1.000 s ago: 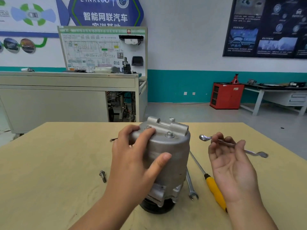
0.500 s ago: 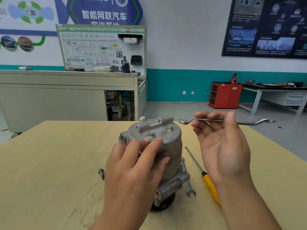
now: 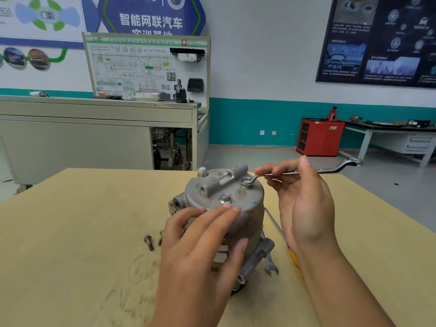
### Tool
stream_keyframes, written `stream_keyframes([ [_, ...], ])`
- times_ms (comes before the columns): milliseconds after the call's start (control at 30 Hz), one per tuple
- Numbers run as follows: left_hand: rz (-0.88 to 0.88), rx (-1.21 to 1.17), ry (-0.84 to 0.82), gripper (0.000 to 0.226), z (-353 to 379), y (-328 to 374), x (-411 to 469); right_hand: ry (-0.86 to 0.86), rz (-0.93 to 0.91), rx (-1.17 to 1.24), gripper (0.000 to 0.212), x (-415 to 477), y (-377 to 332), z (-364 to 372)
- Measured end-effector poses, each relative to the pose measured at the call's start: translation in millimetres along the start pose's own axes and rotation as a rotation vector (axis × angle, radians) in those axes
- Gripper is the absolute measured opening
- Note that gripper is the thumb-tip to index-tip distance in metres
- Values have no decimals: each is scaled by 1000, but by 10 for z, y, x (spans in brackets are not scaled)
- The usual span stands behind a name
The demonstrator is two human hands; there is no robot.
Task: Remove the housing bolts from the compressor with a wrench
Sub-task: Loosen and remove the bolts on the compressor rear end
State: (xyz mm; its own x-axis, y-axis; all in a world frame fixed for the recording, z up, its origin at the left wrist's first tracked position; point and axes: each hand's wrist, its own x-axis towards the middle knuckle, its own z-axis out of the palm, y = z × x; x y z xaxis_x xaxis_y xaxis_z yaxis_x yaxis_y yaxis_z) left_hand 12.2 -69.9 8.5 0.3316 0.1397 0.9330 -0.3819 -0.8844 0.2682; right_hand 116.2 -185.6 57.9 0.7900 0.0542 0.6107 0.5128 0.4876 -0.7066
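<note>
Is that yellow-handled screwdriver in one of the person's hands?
No, the screwdriver lies on the table; the right hand pinches a wrench, the left hand rests on the compressor.

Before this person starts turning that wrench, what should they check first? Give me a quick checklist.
1. Ring of the wrench over the bolt on top of the compressor: ok, it sits around the head.
2. Grip of the right hand on the wrench: ok, fingers pinch the shaft.
3. Steadying by the left hand: ok, it presses the compressor's side.
4. Left fingertips away from the wrench: ok, they lie by the front bolt.
5. Safe spot for the loose bolt on the table: ok, it lies left of the compressor.
6. Bolt already loosened: cannot tell.
</note>
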Motion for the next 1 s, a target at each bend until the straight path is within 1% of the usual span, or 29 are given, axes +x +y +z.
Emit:
stream_keyframes([
  [33,-62,-40,-28,38,-38,10,21,9,-12,-3,50,3,-5,10],
  [100,-186,-46,-80,48,-108,10,101,30,-26,2,53,6,-14,32],
  [200,-390,-94,-257,51,-155,4,246,82,-33,-26,54,-31,-3,32],
  [267,-472,-125,-334,64,-141,-6,300,114,-40,-67,52,-77,19,18],
  [333,-493,-126,-340,81,-94,-31,322,121,-74,-121,52,-124,46,7],
  [367,-500,-128,-340,85,-72,-39,326,121,-105,-157,51,-151,60,3],
  [467,-482,-115,-338,87,-24,-71,305,116,-169,-241,46,-211,76,2],
  [567,-450,-101,-359,87,-18,-110,287,105,-115,-231,45,-216,50,-22],
  [633,-445,-118,-375,85,-30,-127,286,97,-33,-142,42,-207,-3,-15],
  [700,-457,-161,-371,83,-37,-132,279,115,19,22,32,-206,-51,20],
  [733,-468,-178,-365,83,-35,-134,275,146,19,124,26,-209,-77,41],
  [800,-493,-185,-359,90,-27,-152,274,226,-29,281,21,-218,-132,71],
  [900,-498,-114,-393,102,-22,-204,301,302,-96,375,26,-232,-184,120],
  [933,-490,-87,-409,103,-20,-215,312,309,-98,385,30,-231,-199,134],
  [1000,-497,-106,-419,95,-5,-223,316,302,-95,391,38,-212,-221,153],
])
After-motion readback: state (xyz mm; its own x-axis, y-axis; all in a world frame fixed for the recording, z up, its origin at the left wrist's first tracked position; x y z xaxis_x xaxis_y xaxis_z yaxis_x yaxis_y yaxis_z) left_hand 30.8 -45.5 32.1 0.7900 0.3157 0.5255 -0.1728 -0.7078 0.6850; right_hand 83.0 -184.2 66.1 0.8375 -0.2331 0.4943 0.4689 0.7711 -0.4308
